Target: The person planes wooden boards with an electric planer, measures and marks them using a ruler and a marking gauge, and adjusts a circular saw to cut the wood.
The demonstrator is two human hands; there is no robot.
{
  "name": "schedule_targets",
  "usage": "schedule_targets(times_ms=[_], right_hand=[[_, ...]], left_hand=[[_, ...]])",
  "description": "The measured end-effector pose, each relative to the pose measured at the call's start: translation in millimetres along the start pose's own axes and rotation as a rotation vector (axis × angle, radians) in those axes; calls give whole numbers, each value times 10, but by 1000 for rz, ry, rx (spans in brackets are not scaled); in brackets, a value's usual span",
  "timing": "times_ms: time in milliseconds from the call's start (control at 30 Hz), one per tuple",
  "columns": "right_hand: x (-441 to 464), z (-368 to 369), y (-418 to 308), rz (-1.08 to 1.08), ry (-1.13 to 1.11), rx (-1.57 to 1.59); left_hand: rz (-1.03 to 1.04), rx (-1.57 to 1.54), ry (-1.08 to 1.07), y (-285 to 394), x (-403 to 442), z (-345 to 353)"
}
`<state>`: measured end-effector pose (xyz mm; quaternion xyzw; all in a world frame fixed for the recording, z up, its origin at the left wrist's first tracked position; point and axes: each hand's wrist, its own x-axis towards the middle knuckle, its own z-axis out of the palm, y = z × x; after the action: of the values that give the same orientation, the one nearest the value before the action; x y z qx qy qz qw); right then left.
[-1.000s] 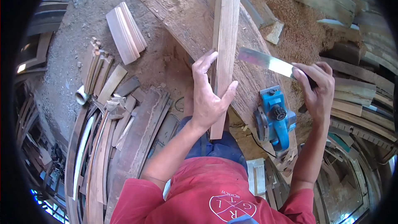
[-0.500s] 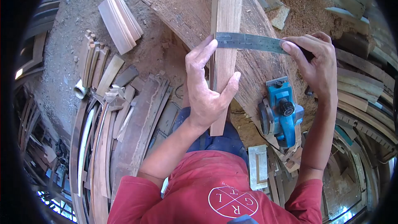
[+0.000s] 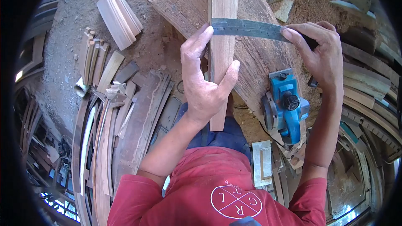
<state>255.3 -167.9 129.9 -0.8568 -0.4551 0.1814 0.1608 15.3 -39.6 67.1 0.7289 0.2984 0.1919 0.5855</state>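
Note:
A long, straight wooden board (image 3: 223, 0) lies lengthwise in front of me, its near end over my lap. My left hand (image 3: 209, 88) grips it from the left, thumb on the top face and fingers along the left edge. Its index fingertip touches the left end of a steel ruler (image 3: 251, 29), which lies across the board. My right hand (image 3: 320, 50) pinches the ruler's right end between thumb and fingers, out past the board's right edge. The ruler bows slightly.
A blue electric planer (image 3: 289, 104) rests on a broad plank (image 3: 264, 67) to the right. Stacked wood strips (image 3: 119, 19) lie at upper left, with a pile of offcuts (image 3: 142, 117) below. More boards (image 3: 364, 79) line the right side. Sawdust (image 3: 310, 0) covers the ground.
Board, ruler and both hands appear slightly higher in view, and the board and left hand a little further left. The grip on board and ruler is unchanged.

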Motion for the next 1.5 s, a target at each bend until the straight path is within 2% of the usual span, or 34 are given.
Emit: schedule_targets(times_ms=[167, 367, 567, 633, 767, 867, 933, 967, 1033, 1100, 1133, 1167, 1233, 1267, 1333, 1367, 1433, 1500], right_hand=[[-10, 36, 15, 15, 20, 64], [-10, 30, 4, -22, 28, -29], [-30, 51, 15, -3, 45, 15], [-51, 32, -3, 58, -18, 25], [-58, 39, -11, 75, -21, 34], [-46, 16, -23, 83, -32, 82], [-96, -52, -32, 17, 73, 86], [-197, -109, -28, 17, 79, 83], [-587, -243, 26, 384, 227, 208], [-1202, -271, 182, 633, 418, 324], [-1626, -285, 272, 810, 409, 305], [-2009, -216, 326, 836, 464, 175], [-2869, 77, 515, 790, 547, -54], [-3205, 228, 493, 983, 527, 33], [-3981, 721, 677, 1033, 505, 64], [-4038, 741, 527, 1085, 481, 76], [-4083, 833, 383, 1104, 490, 104], [-4195, 1040, 503, 1122, 528, 88]], left_hand=[[-52, -10, 30, 5, -23, 5], [-67, -62, 27, -11, -27, 12], [95, -4, 52, 52, 62, 19], [161, 311, -144, 131, 116, -75], [203, 326, -161, 67, 106, -78], [310, 474, -217, 107, 129, -109], [195, 267, -76, 105, 105, -48], [201, 266, -76, 137, 86, -32], [12, 60, 2, 211, 69, -2], [-117, -160, 83, 227, 57, -25], [-191, -310, 129, 189, 40, -70], [-161, -310, 137, 54, 12, -167], [-69, 462, 100, -274, -89, -352], [-93, 585, 130, -277, -165, -312], [-136, 398, 161, -76, -256, -146], [-110, 400, 179, -4, -317, -14], [-34, 775, 140, 61, -385, 248], [-69, 746, 202, -39, -375, 386]])
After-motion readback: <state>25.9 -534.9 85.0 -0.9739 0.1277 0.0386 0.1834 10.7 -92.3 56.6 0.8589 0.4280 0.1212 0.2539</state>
